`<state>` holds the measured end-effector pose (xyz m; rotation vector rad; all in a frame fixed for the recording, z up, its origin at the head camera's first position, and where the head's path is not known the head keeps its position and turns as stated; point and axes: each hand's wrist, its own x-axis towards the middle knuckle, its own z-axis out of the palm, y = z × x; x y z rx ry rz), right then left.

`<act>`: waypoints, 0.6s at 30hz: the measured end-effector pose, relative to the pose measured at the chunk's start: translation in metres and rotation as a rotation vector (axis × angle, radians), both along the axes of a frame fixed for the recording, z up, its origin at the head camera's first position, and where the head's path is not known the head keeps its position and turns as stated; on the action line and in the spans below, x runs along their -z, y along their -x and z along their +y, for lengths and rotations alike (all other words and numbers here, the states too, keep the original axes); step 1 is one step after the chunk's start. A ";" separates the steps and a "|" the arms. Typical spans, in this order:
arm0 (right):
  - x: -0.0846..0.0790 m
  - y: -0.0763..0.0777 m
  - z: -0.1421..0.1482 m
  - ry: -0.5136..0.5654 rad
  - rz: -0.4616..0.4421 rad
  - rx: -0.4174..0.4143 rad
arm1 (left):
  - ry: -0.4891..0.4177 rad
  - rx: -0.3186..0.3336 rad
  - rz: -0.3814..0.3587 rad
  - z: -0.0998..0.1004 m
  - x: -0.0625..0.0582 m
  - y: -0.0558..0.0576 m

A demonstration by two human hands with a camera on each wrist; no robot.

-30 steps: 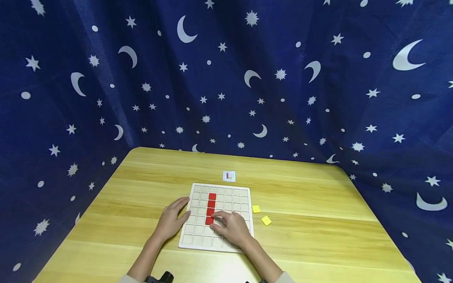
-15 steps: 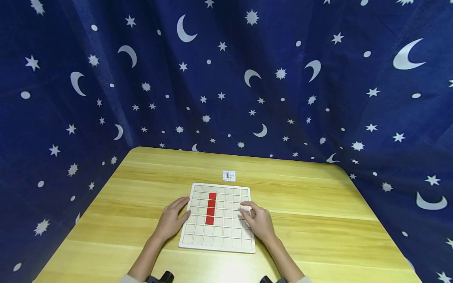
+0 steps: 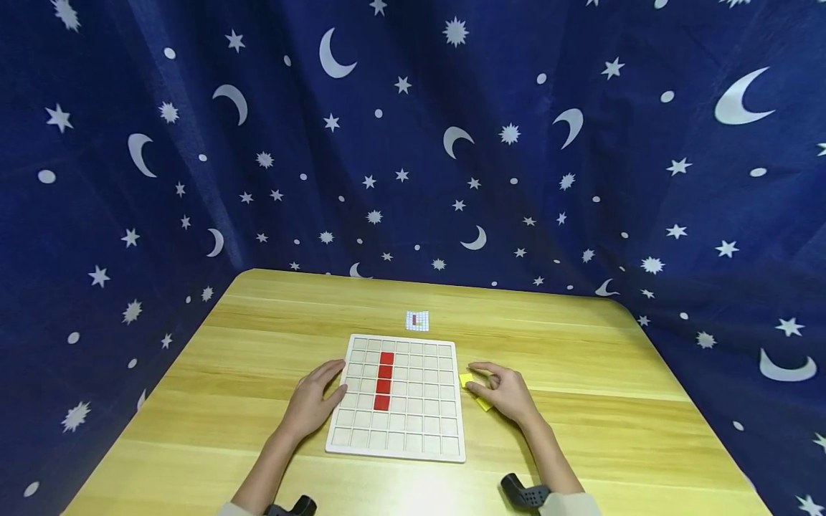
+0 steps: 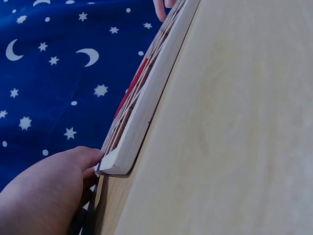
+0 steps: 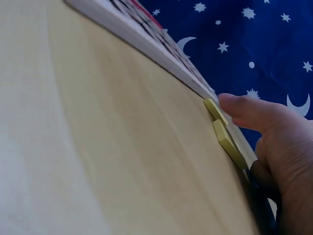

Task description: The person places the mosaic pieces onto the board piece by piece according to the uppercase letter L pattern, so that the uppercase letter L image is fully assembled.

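A white board with a grid of square cells lies on the table. Several red square tiles form one column in its cells, left of the middle. My left hand rests at the board's left edge, fingers relaxed, with thumb and fingertips touching the rim. Right of the board, my right hand hovers over two yellow square tiles, thumb and index finger apart. The thumb tip is close to the farther tile; contact is unclear. The nearer yellow tile is partly hidden under the hand in the head view.
A small printed card with a grid and a coloured pattern lies behind the board. The wooden table is backed by a dark blue curtain with moons and stars. Black wrist devices show near the front edge.
My right hand has left the lowest red tile and moved right, off the board, to the yellow tiles. My left hand stays at the board's edge.
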<state>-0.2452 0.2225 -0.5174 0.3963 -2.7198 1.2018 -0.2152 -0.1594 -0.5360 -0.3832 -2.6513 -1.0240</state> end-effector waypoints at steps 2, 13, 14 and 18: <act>-0.001 0.001 0.000 -0.043 0.006 -0.023 | -0.001 0.000 0.001 0.000 0.000 0.000; -0.003 -0.001 -0.002 -0.138 0.116 -0.022 | 0.000 -0.003 0.019 0.000 -0.001 0.000; -0.002 -0.001 -0.002 -0.136 0.136 -0.012 | 0.002 -0.003 0.021 0.000 -0.001 0.000; -0.003 -0.002 -0.005 -0.056 0.216 0.018 | 0.005 -0.004 0.017 -0.001 -0.002 0.000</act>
